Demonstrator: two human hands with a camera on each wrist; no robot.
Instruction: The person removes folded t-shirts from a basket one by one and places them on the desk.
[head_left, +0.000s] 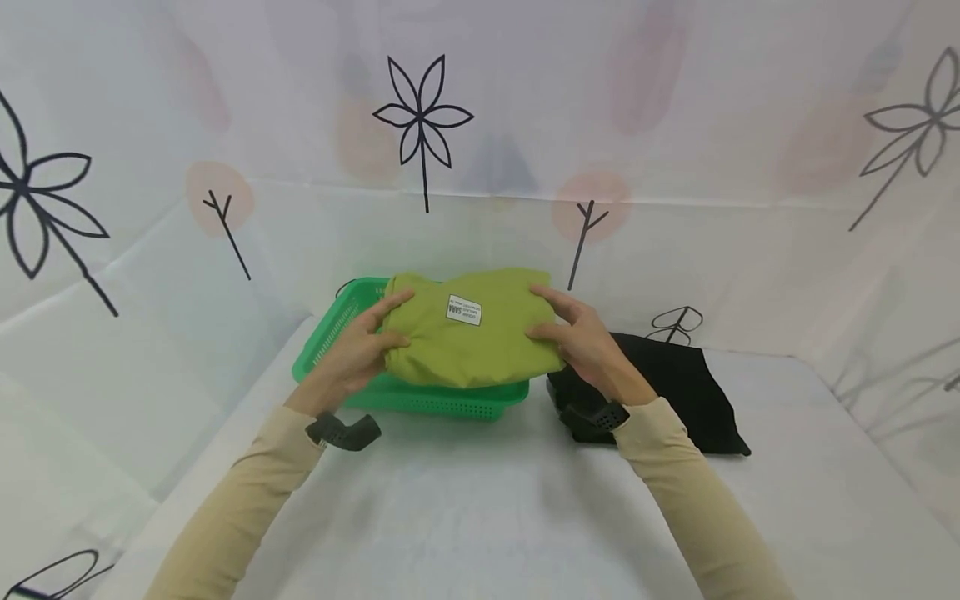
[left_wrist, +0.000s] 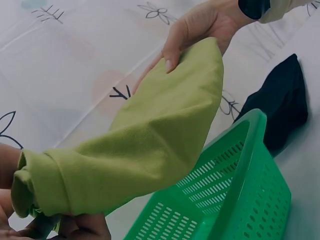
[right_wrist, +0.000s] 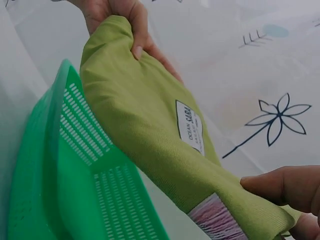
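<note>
A folded lime-green garment [head_left: 480, 354] with a white printed label is held up over a green plastic basket [head_left: 450, 407]. My left hand [head_left: 358, 354] pinches its left end between thumb and fingers. The opposite end is pinched by my right hand [head_left: 592, 346]. In the left wrist view the garment [left_wrist: 150, 145] sags between the hands, and its near end is rolled into layers. A pink-and-white printed patch shows on the garment [right_wrist: 165, 125] in the right wrist view. Below it, the visible part of the basket [right_wrist: 75, 175] has slotted walls and a bare floor.
A black cloth [head_left: 693, 400] lies flat on the white-covered table [head_left: 465, 508], right of the basket and partly behind my right wrist. Behind the basket rises a white curtain [head_left: 495, 125] with flower and twig drawings. Dark bands circle both wrists.
</note>
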